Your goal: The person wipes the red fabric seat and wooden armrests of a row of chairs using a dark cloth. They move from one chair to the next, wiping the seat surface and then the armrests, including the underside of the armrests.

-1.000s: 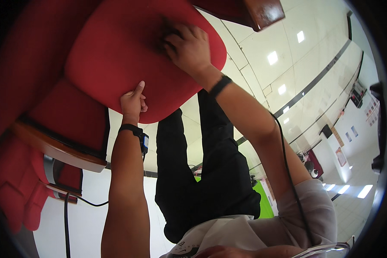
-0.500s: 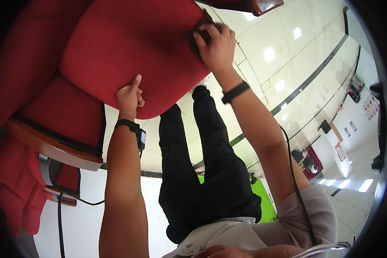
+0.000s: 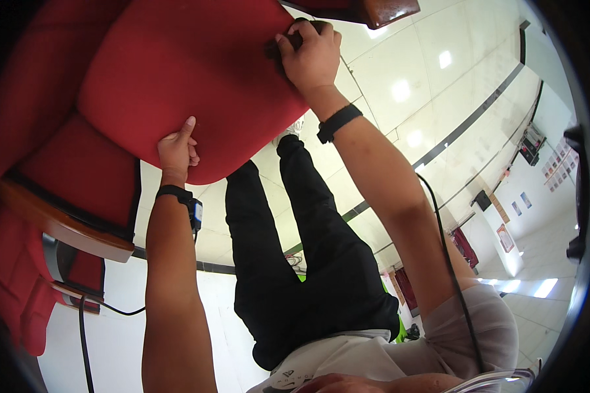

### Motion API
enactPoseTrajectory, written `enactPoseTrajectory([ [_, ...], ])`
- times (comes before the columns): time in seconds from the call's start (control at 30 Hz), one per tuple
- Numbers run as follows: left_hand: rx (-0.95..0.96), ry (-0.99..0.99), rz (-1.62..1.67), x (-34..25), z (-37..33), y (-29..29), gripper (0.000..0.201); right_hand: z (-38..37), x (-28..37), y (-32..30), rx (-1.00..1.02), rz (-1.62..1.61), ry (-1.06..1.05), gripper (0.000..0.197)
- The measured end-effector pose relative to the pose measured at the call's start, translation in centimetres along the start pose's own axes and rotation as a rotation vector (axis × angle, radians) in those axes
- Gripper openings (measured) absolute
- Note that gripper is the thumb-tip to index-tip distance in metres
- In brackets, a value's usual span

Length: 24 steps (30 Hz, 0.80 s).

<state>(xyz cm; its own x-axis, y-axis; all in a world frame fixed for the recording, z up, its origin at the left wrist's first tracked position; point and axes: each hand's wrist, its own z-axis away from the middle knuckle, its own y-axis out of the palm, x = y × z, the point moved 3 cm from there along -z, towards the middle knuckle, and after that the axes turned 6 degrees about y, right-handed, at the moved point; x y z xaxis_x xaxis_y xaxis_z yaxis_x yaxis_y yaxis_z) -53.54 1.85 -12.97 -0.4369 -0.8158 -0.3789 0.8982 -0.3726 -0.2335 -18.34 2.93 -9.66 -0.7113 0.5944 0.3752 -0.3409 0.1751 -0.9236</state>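
Observation:
A red cushioned seat (image 3: 196, 78) fills the upper left of the view. My left hand (image 3: 178, 152) rests on it near its front edge, fingers curled in and thumb sticking out, with nothing visible inside. At the seat's right side, my right hand (image 3: 311, 57) is closed over a dark object (image 3: 273, 48). That object lies against the red fabric; its kind cannot be made out, since my fingers cover much of it. Both wrists carry black straps, and the left one has a small device (image 3: 195, 213) attached.
A wooden armrest (image 3: 390, 12) juts in beyond my right hand. Another wood-edged armrest (image 3: 65, 216) and more red chairs (image 3: 19, 275) are at the left. A black cable (image 3: 84, 340) hangs at lower left. My legs stand on the pale tiled floor (image 3: 387, 85).
The whole view has shifted, bringing seat and hands a little leftward. My right hand has moved slightly farther along the seat's side with the dark object. The left hand keeps its curled pose.

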Motion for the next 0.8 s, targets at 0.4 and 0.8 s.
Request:
enactPoseTrajectory([
  [0.4,-0.024,0.004,-0.002,-0.2,0.1,-0.4,0.062,1.5,-1.1,-1.1,0.128,0.027,0.069,0.034],
  [0.8,-0.052,-0.018,-0.045,-0.8,0.6,-0.3,0.062,1.8,-2.5,-2.0,0.107,0.057,-0.006,0.034],
])
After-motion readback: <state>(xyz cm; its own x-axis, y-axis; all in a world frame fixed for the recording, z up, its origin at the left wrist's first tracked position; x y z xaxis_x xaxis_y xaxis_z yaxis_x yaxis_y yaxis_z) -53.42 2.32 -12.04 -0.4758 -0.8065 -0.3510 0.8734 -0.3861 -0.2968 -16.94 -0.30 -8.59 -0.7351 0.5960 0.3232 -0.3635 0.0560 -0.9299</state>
